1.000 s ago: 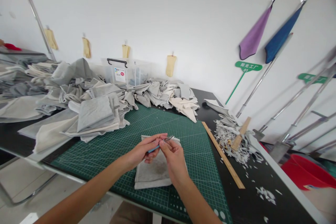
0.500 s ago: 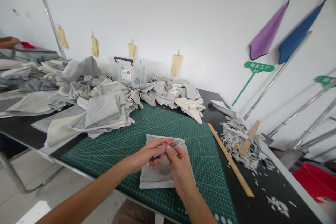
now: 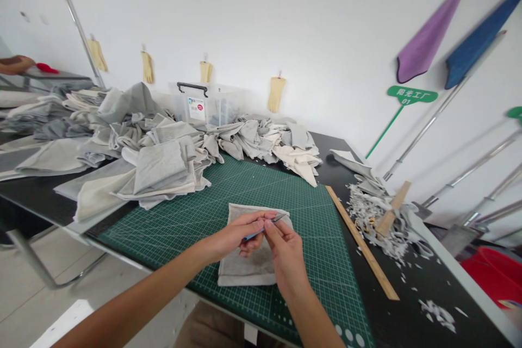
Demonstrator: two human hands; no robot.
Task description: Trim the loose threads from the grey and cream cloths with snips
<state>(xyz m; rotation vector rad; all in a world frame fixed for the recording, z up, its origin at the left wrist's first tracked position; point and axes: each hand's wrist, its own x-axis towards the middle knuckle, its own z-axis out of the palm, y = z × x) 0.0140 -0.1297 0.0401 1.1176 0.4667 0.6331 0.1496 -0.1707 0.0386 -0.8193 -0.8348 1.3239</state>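
Note:
Above a folded grey cloth (image 3: 248,272), my two hands meet around a slim tool with a blue handle and a pointed metal tip (image 3: 279,217). My left hand (image 3: 244,231) is closed round the blue handle, fingers curled over it. The thumb and fingers of my right hand (image 3: 285,244) pinch the tool close to its metal end. Fingers hide the middle of the tool, so its exact kind is unclear. Beneath my hands the cloth lies flat on a green cutting mat (image 3: 326,261).
Piles of grey and off-white cloths (image 3: 159,166) cover the table's left and back, by a clear plastic box (image 3: 196,109). A wooden ruler (image 3: 362,244) lies right of the mat, near a heap of shredded scraps (image 3: 375,217). A red bucket (image 3: 493,272) stands far right.
My view has shifted slightly. Both hands stay together over the cloth, and the fingers have moved a little on the tool; the cloth stays put on the mat.

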